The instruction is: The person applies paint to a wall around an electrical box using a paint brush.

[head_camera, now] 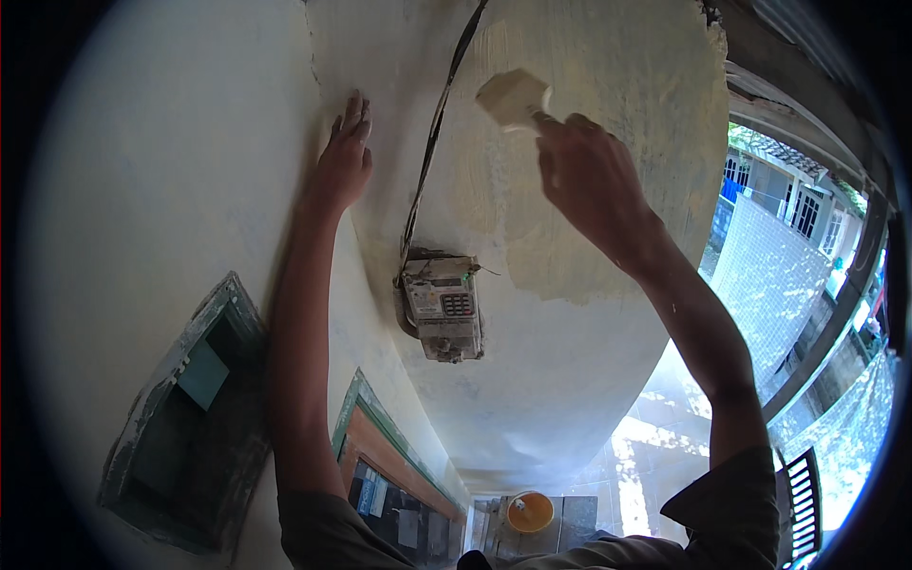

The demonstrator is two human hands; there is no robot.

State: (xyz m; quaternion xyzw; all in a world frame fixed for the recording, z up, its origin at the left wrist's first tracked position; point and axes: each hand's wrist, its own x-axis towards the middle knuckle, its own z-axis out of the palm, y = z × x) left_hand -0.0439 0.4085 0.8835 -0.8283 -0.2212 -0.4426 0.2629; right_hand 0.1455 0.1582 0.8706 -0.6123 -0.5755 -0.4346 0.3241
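Note:
My right hand (pixel 590 167) grips the handle of what looks like a wide flat paintbrush (pixel 514 100). Its pale, coated head is blurred and lies close to the wall; whether it touches I cannot tell. Around it the wall bears a streaky yellowish coat (pixel 570 249) with an uneven lower edge above paler plaster. Fingers up and holding nothing, my left hand (pixel 347 153) rests against the wall near the inner corner. Between the two hands a dark cable (pixel 436 132) runs down to a dusty electricity meter (pixel 445 306) with a keypad.
On the left wall is a green-framed opening (pixel 242 306). Below, a wood-framed door or window (pixel 399 456) stands near the corner. An orange-yellow bucket (pixel 531 513) sits on a wooden surface (pixel 581 513) beneath me. Pale netting (pixel 769 271) hangs outside at the right, above a slatted chair back (pixel 804 499).

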